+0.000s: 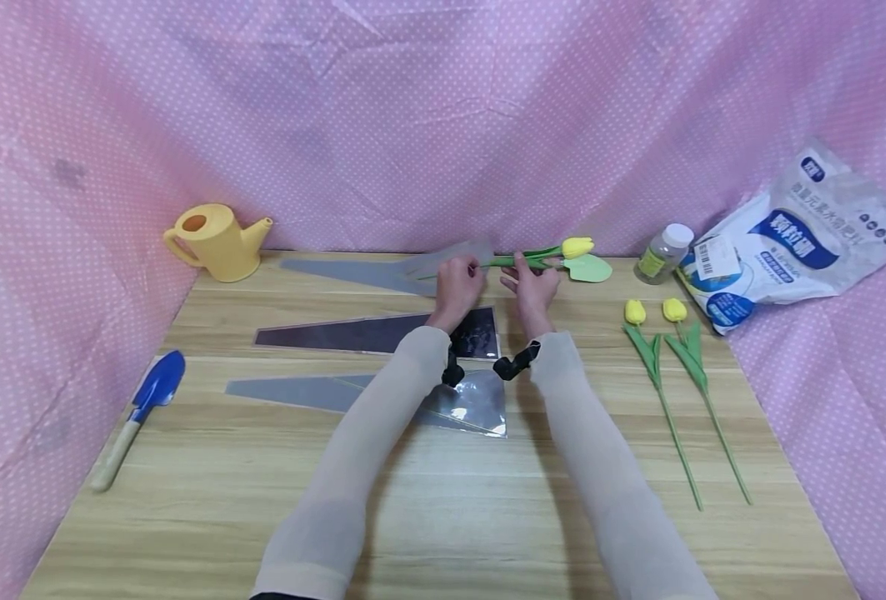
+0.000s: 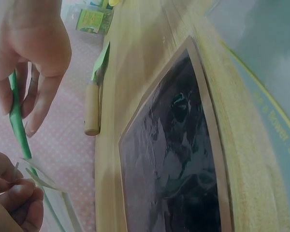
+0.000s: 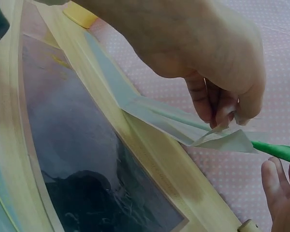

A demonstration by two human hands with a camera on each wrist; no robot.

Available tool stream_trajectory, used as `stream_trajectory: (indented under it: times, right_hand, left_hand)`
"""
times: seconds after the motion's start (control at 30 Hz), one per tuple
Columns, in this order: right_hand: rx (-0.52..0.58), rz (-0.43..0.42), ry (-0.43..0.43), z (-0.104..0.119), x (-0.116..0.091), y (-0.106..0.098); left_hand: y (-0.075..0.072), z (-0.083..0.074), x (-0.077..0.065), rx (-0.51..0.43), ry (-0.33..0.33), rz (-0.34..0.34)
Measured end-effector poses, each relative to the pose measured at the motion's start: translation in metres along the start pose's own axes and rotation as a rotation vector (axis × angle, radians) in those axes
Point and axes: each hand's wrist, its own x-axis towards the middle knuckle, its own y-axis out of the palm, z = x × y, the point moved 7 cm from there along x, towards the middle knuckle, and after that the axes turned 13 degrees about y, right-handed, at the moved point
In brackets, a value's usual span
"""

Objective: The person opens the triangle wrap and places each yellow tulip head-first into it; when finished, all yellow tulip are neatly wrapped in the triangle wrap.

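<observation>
At the back of the table, a yellow tulip (image 1: 578, 247) lies sideways with its bloom to the right. Its green stem runs into the opening of a grey, translucent tapered flower sleeve (image 1: 352, 271). My left hand (image 1: 458, 287) pinches the edge of that opening between thumb and fingers, plain in the right wrist view. My right hand (image 1: 534, 292) holds the green stem (image 2: 19, 128) just below the bloom, its other fingers loosely bent. Nearer me lie a dark sleeve (image 1: 337, 335) and another grey sleeve (image 1: 300, 392), both flat.
Two yellow tulips (image 1: 656, 358) lie at the right. Behind them stand a white-capped bottle (image 1: 663, 252) and a fertilizer bag (image 1: 795, 237). A light-green trowel (image 1: 588, 268) lies beyond my right hand. On the left are a yellow watering can (image 1: 221, 242) and a blue trowel (image 1: 159, 379).
</observation>
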Motion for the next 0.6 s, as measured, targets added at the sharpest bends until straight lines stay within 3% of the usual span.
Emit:
stream_trajectory:
  times: [0.3, 0.6]
  right_hand:
    - [0.007, 0.011, -0.030, 0.0002, 0.0028, 0.0038]
    - [-0.081, 0.002, -0.023, -0.0037, 0.0005, 0.0069]
  left_hand:
    - [0.0006, -0.0022, -0.0002, 0.013, 0.003, 0.006]
    - [0.0030, -0.0063, -0.0008, 0.004, 0.018, 0.005]
